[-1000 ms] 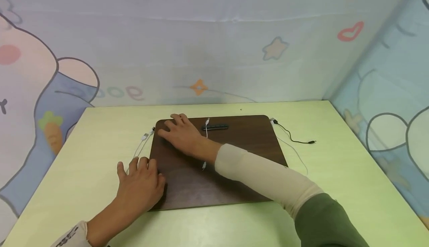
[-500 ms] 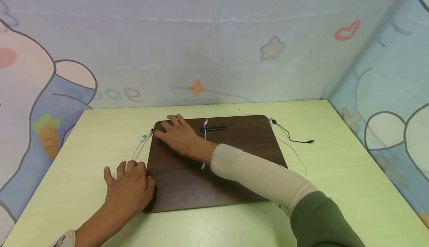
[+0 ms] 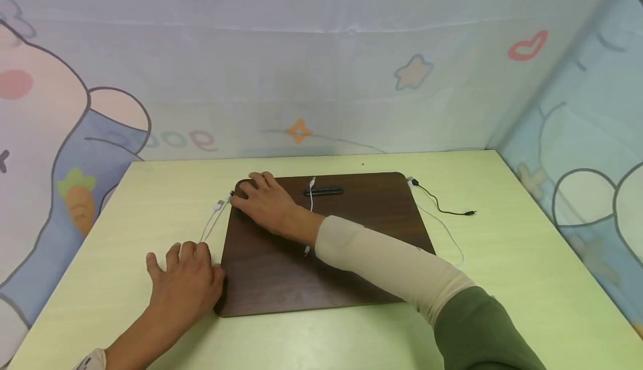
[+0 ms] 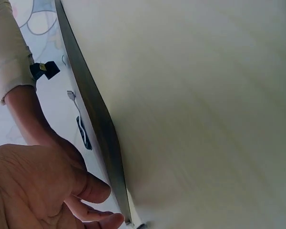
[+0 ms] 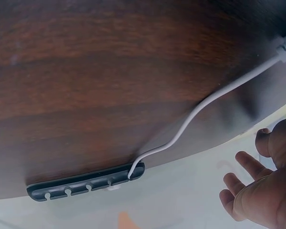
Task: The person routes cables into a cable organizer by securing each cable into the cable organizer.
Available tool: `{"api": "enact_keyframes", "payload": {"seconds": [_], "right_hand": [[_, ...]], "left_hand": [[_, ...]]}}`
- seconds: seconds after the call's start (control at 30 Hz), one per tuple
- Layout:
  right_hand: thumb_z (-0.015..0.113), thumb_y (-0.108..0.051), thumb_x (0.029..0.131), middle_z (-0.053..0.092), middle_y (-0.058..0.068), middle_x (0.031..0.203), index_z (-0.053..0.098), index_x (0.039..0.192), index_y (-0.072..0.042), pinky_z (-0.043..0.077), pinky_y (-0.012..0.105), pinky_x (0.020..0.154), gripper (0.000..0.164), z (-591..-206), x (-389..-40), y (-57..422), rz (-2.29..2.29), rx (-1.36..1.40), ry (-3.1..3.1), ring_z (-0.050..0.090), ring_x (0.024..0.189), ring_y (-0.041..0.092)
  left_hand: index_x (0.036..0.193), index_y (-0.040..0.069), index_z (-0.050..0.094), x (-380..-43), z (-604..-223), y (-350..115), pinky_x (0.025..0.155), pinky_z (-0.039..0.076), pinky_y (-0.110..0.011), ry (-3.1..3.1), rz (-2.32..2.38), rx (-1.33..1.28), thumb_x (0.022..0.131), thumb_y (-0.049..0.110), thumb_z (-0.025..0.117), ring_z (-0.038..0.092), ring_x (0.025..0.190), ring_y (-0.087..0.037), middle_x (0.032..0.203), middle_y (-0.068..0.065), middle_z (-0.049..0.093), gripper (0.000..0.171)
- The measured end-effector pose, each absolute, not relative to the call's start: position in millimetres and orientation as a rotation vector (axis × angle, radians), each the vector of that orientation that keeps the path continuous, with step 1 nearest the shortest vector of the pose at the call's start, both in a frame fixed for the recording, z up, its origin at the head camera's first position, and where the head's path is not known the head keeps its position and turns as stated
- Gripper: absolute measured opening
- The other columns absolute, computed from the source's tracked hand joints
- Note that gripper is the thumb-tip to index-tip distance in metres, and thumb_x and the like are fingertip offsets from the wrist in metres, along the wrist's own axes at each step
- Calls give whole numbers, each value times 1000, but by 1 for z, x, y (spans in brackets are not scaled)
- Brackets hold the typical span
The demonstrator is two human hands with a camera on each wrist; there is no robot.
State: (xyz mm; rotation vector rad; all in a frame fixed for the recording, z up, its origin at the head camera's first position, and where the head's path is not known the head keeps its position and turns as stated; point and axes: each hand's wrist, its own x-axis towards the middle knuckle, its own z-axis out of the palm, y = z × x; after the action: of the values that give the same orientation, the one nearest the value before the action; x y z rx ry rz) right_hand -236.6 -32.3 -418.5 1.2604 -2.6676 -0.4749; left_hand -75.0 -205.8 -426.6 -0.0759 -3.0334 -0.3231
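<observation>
A dark brown wood-grain board (image 3: 361, 214) lies on the pale table. Near its far edge sits a black slotted cable organizer (image 5: 86, 183). One short white cable (image 5: 190, 117) runs through its end slot and back across the board. My right hand (image 3: 266, 202) reaches over the far left corner, fingers spread loosely over the edge. At the front left side, my left hand (image 3: 183, 280) lies with spread fingers on the table, its thumb side right against the board's edge. In the left wrist view, the left hand (image 4: 43, 186) overlaps the right hand behind it.
White cables (image 3: 217, 207) trail from the board's left side, partly hidden by the left hand. Off the right side lie a black cable (image 3: 444, 208) and a white cable (image 3: 447, 230). A patterned cloth backdrop (image 3: 346, 80) stands behind the table (image 3: 522, 280).
My left hand has slid left, off the board's surface to its left edge. My right hand stays at the far left corner. The view has shifted slightly.
</observation>
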Motion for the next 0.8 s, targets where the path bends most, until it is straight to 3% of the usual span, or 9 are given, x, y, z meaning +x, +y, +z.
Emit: {"api": "enact_keyframes", "payload": {"seconds": [0.53,0.8], "right_hand": [[60,-25,118,55,2,167,50,164,-33,38,48,134,47,-416,-237,-45,-496,1270,-2626,41,166,34],[61,-26,118,54,2,168,49,164,-33,39,47,133,47,-418,-236,-49,-536,1271,-2622,41,165,33]], "left_hand": [[103,-9,56,-75,-424,-225,110,17,-92,-3092,-333,25,105,22,61,48,137,-66,126,-36,61,31],[99,-4,56,-74,-426,-233,111,14,-93,-3129,-372,45,106,21,61,45,139,-66,130,-36,60,26]]}}
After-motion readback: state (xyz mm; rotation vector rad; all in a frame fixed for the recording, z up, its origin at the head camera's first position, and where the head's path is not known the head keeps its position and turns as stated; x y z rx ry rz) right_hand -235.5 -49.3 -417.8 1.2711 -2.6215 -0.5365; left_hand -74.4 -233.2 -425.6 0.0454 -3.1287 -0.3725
